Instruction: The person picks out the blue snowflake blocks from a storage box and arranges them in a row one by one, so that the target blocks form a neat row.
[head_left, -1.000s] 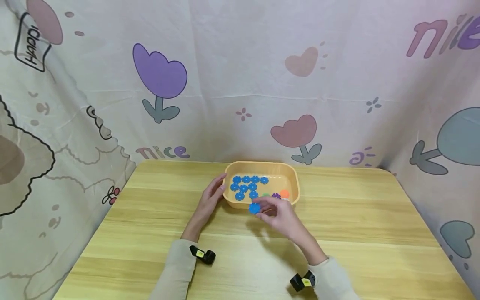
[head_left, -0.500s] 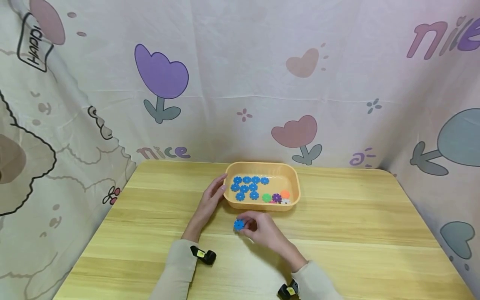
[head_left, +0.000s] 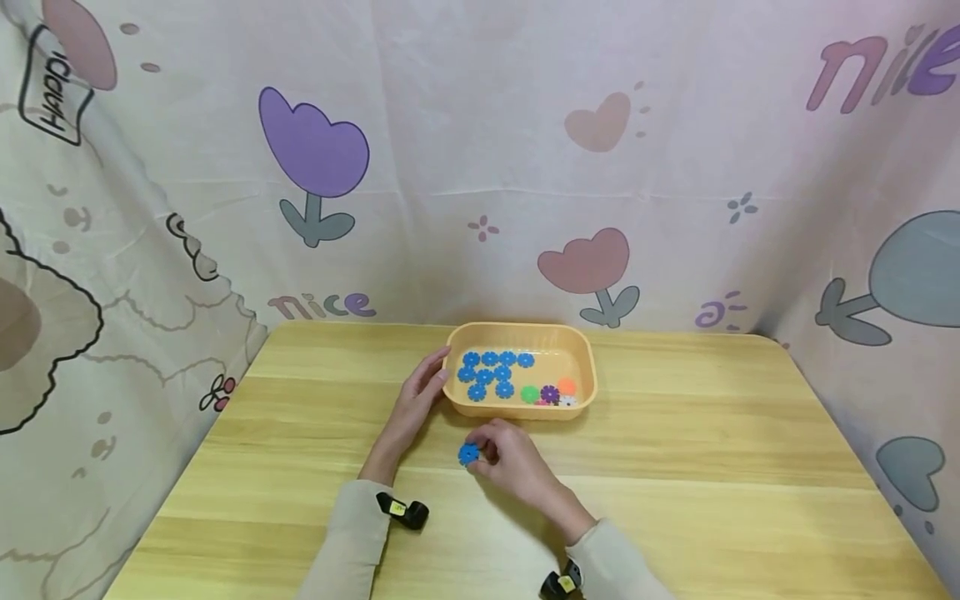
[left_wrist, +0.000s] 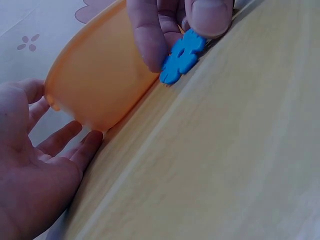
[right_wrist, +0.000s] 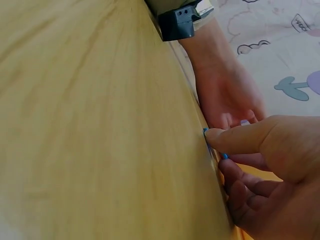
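Observation:
Between thumb and fingers, my right hand (head_left: 517,467) pinches a blue snowflake disc (head_left: 468,453), a flat plastic building piece with a notched edge. It is tilted, close over the table in front of the yellow-orange basket (head_left: 517,412). In the left wrist view the disc (left_wrist: 181,56) shows its centre hole and rounded petals. My left hand (head_left: 411,407) rests its fairly straight fingers against the basket's left end; in the left wrist view they touch the wall from rim to base. The right wrist view shows just the disc's blue edge (right_wrist: 224,156), the rest hidden by fingers.
Inside the basket, several blue discs (head_left: 485,377) lie at the left. Green (head_left: 530,394), purple (head_left: 550,393), orange (head_left: 567,386) and white (head_left: 567,402) pieces lie at the front right. A printed cloth (head_left: 450,167) hangs behind the wooden table (head_left: 712,433).
My right hand has carried the blue disc from over the basket's front rim towards me and left, down close to the table. The left hand has stayed at the basket.

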